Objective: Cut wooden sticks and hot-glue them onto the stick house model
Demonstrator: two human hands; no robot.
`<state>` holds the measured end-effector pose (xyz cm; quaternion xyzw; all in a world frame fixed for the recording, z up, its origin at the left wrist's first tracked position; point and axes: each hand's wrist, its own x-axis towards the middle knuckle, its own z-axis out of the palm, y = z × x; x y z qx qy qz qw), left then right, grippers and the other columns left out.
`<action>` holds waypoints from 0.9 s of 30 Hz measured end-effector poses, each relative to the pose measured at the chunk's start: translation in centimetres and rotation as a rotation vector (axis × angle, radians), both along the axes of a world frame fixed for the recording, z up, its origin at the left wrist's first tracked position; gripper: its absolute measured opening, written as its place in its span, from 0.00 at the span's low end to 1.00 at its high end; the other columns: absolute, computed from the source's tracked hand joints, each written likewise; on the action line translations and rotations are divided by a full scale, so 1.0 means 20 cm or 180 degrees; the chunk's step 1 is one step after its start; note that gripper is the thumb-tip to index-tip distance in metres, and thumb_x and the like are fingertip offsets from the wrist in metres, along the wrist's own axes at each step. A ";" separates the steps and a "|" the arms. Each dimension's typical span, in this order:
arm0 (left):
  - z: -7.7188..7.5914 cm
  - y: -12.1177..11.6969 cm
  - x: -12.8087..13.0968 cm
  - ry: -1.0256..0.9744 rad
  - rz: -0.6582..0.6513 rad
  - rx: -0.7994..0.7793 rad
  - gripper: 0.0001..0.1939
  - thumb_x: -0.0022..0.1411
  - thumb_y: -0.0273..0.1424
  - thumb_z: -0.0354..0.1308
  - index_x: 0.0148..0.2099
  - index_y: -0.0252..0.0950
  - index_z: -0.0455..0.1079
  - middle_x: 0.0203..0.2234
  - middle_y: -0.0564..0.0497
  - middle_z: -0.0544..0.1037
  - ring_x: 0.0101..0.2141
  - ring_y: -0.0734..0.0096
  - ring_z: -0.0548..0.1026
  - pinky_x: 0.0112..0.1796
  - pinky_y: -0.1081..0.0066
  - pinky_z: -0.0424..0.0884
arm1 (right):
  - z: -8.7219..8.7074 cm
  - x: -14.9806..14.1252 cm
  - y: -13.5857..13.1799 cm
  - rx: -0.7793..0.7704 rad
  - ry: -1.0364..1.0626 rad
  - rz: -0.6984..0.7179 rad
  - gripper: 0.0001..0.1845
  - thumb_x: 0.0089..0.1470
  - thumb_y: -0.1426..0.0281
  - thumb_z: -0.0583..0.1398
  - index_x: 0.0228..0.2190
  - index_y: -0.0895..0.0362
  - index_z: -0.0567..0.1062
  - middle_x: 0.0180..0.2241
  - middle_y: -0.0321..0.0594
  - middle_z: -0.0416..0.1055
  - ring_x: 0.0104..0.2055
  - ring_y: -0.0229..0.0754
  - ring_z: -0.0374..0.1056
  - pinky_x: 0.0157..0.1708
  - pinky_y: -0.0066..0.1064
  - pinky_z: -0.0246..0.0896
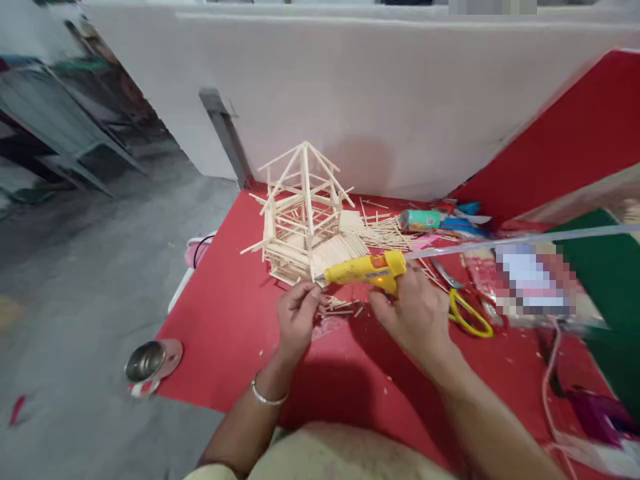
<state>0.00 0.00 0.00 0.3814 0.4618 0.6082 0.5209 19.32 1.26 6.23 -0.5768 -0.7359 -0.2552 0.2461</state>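
Note:
My right hand [417,307] is wrapped round the handle of a yellow hot glue gun [360,269], with a long, pale glue stick [500,243] running out of its back. The gun's nozzle points left and meets the fingertips of my left hand [300,310]. Thumb and forefinger of that hand are pinched together; whatever sits between them is too small to make out. Just behind stands a small pavilion model [306,213] built of thin wooden sticks, with a peaked open roof frame and railed sides. Its front base is close to the nozzle.
Loose wooden sticks [385,233] lie right of the model on the red tabletop [215,320]. Yellow-handled scissors [470,313], a green bottle [420,220] and a blurred-out phone [535,277] are on the right. A metal mug [155,360] stands at the left edge. Behind rises a white panel [350,87].

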 end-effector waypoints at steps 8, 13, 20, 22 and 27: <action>0.03 0.01 0.00 0.0228 0.0130 0.0078 0.17 0.64 0.42 0.61 0.30 0.34 0.74 0.19 0.53 0.74 0.17 0.79 0.67 0.19 0.78 0.65 | 0.00 0.01 0.00 -0.0003 0.0029 -0.0091 0.19 0.57 0.61 0.55 0.43 0.63 0.72 0.36 0.50 0.78 0.27 0.45 0.71 0.24 0.32 0.53; 0.03 0.02 0.00 0.0211 0.0168 0.0123 0.16 0.63 0.42 0.62 0.30 0.34 0.74 0.20 0.52 0.74 0.19 0.78 0.68 0.21 0.78 0.65 | 0.01 0.01 0.01 -0.0023 0.0081 -0.0067 0.19 0.57 0.62 0.56 0.44 0.64 0.72 0.38 0.53 0.78 0.29 0.47 0.72 0.25 0.32 0.54; 0.04 0.00 0.00 0.0242 0.0196 0.0037 0.15 0.64 0.41 0.61 0.31 0.34 0.74 0.21 0.53 0.75 0.18 0.79 0.68 0.20 0.78 0.66 | 0.00 0.00 0.03 -0.0097 0.0087 -0.0057 0.21 0.57 0.62 0.56 0.46 0.65 0.71 0.40 0.55 0.78 0.30 0.48 0.72 0.24 0.33 0.55; 0.04 0.01 0.00 0.0242 0.0196 0.0023 0.16 0.63 0.42 0.61 0.31 0.34 0.74 0.20 0.53 0.75 0.18 0.79 0.68 0.20 0.78 0.66 | -0.01 0.00 0.03 -0.0176 0.0068 -0.0095 0.21 0.58 0.62 0.56 0.47 0.64 0.71 0.41 0.55 0.78 0.31 0.48 0.72 0.25 0.33 0.56; 0.04 0.01 0.00 0.0216 0.0182 -0.0038 0.16 0.62 0.43 0.62 0.31 0.34 0.74 0.21 0.53 0.76 0.18 0.78 0.68 0.20 0.78 0.66 | -0.02 0.00 0.03 -0.0157 0.0031 -0.0121 0.22 0.58 0.62 0.55 0.48 0.65 0.71 0.41 0.55 0.77 0.32 0.49 0.73 0.26 0.34 0.58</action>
